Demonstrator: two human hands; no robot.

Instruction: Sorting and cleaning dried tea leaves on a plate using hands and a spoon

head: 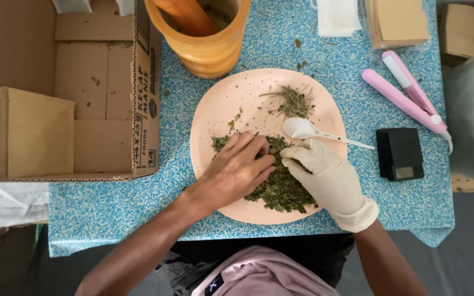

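The bare left hand (236, 170) and the cream-gloved right hand (325, 178) press their curled fingers into a heap of crushed green dried leaves (281, 183) on the round pale pink plate (215, 115), near the tabletop's front edge.

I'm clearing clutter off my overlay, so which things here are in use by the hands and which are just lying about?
In use:
left hand
right hand, gloved
leaf pile
plate

Lying about:
spoon
stems
mortar
pestle
pink sealer
black scale
box
brown pouch
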